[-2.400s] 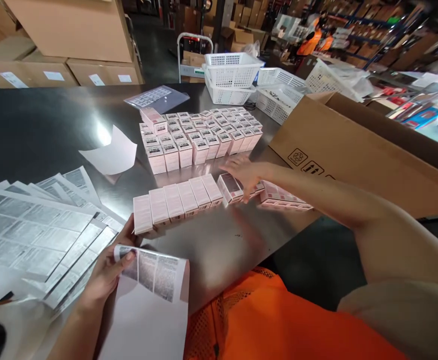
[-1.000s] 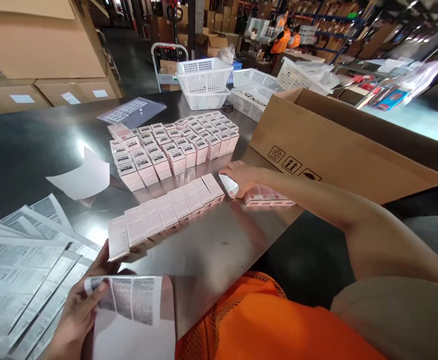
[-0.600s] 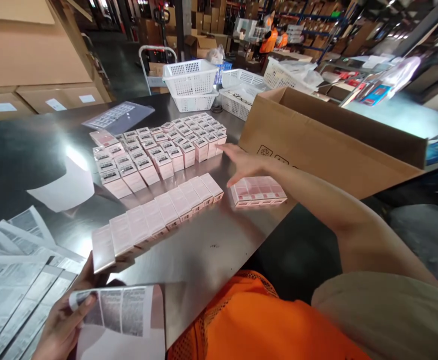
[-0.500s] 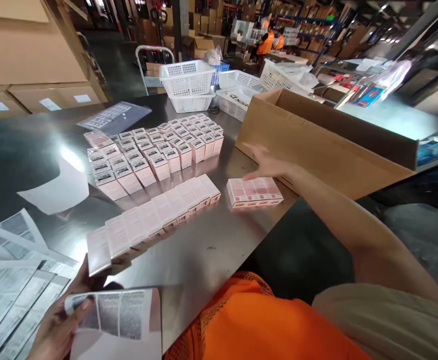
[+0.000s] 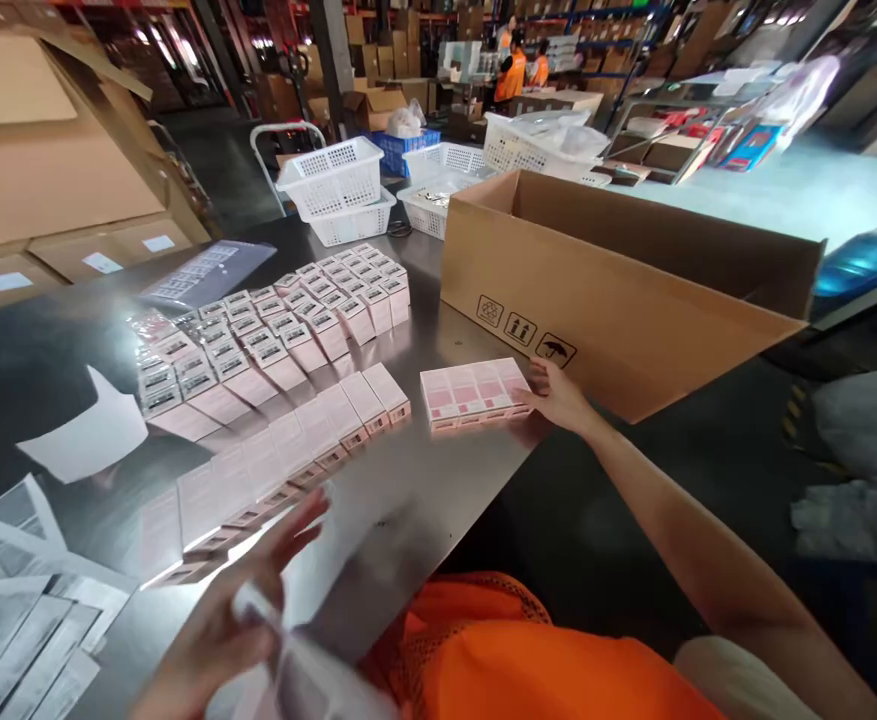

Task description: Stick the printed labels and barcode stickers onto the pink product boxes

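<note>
My left hand (image 5: 247, 605), blurred by motion, is raised at the lower front with its fingertips stretched out. A curled label sheet (image 5: 325, 670) is caught between its thumb and palm. My right hand (image 5: 562, 398) closes on the right end of a short row of pink-and-white small boxes (image 5: 475, 390), which lie flat side by side. Left of these, a longer slanting row of pale pink boxes (image 5: 280, 450) lies close by. Behind it, many upright boxes with barcode labels on top (image 5: 280, 320) stand packed together.
A large open carton (image 5: 618, 290) stands at the right table edge. White plastic baskets (image 5: 340, 190) are at the back. Printed sheets (image 5: 18, 610) overlap at lower left, near a curled white paper (image 5: 89, 435). People in orange vests (image 5: 513, 75) are far off.
My right hand has come down from above the short row to its right end. My left hand has moved right with the sheet, off the long row's near end. The view has shifted.
</note>
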A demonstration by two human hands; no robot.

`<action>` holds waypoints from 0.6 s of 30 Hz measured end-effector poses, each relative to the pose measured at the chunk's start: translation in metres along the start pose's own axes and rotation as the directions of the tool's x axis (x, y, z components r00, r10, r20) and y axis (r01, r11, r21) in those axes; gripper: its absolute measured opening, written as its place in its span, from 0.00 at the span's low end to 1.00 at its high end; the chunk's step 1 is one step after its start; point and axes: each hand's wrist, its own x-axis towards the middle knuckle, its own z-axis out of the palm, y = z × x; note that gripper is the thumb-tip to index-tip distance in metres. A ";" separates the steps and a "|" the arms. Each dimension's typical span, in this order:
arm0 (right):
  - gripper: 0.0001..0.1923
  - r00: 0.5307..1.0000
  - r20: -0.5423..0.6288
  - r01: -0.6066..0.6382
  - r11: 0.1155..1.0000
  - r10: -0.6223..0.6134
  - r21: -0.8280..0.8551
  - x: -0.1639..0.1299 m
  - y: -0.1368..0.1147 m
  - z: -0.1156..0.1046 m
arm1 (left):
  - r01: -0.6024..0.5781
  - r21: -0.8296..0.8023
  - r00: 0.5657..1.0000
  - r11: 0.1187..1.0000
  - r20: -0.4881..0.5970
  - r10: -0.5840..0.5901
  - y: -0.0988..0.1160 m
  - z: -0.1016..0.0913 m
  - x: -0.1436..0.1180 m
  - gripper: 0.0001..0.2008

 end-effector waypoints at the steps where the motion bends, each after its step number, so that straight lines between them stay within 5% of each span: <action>1: 0.44 1.000 -0.020 -0.010 1.000 0.011 0.022 0.001 0.001 0.003 | 0.019 -0.076 0.998 0.997 0.064 -0.014 0.005 0.029 0.028 0.17; 4: 0.40 0.997 -0.065 -0.030 0.997 0.035 0.076 0.005 0.000 0.014 | 0.243 -0.257 0.967 0.935 0.143 -0.212 0.011 0.105 0.111 0.23; 6: 0.35 0.997 -0.069 -0.027 0.994 0.035 0.107 0.006 -0.003 0.019 | 0.228 -0.294 0.969 0.928 0.158 -0.188 0.011 0.139 0.154 0.28; 9: 0.26 0.999 -0.050 -0.010 0.990 0.017 0.140 0.006 -0.010 0.015 | 0.176 -0.322 0.978 0.930 0.167 -0.127 0.008 0.166 0.187 0.33; 13: 0.21 1.000 0.007 -0.009 0.986 0.008 0.166 -0.012 -0.019 -0.005 | 0.183 -0.292 0.968 0.939 0.223 -0.119 0.014 0.163 0.170 0.26; 18: 0.24 0.986 0.166 -0.057 0.984 0.028 0.169 -0.074 -0.035 0.012 | 0.291 -0.284 0.934 0.914 0.292 -0.206 0.019 0.117 0.076 0.18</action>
